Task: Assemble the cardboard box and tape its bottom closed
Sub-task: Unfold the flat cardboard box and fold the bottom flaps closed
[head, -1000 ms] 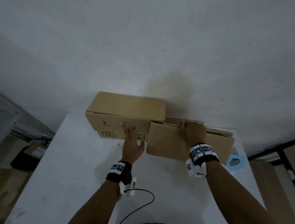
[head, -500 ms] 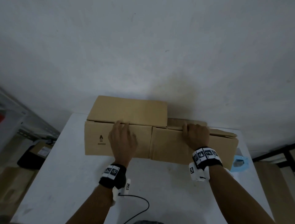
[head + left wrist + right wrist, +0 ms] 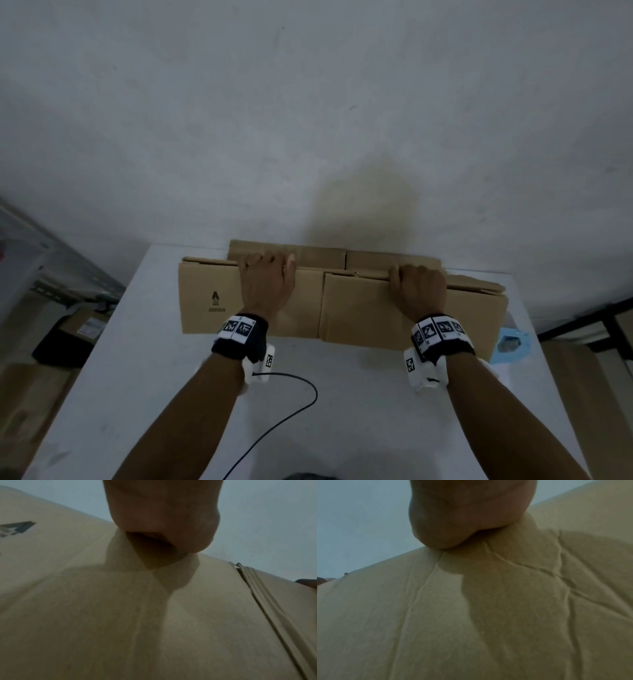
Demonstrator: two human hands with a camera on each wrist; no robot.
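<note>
A brown cardboard box (image 3: 359, 308) stands at the far side of the white table (image 3: 154, 377), against the wall. Its two near panels sit side by side, facing me. My left hand (image 3: 269, 263) grips the top edge of the left panel, fingers curled over it. The right panel's top edge is held the same way by my right hand (image 3: 411, 277). In the left wrist view the left hand's palm (image 3: 163, 513) lies against the cardboard (image 3: 154, 615). In the right wrist view the heel of the right hand (image 3: 467, 513) presses on creased cardboard (image 3: 471, 615). The box's inside is hidden.
A light-blue object (image 3: 512, 344) lies on the table just right of the box. A black cable (image 3: 291, 407) runs from my left wrist across the near table. Boxes and a dark bag (image 3: 65, 342) sit on the floor at the left. The wall (image 3: 308, 120) rises directly behind the box.
My left hand has slid up from the box's front face to its top edge. The near panels have come upright and now line up side by side. My right hand keeps its hold.
</note>
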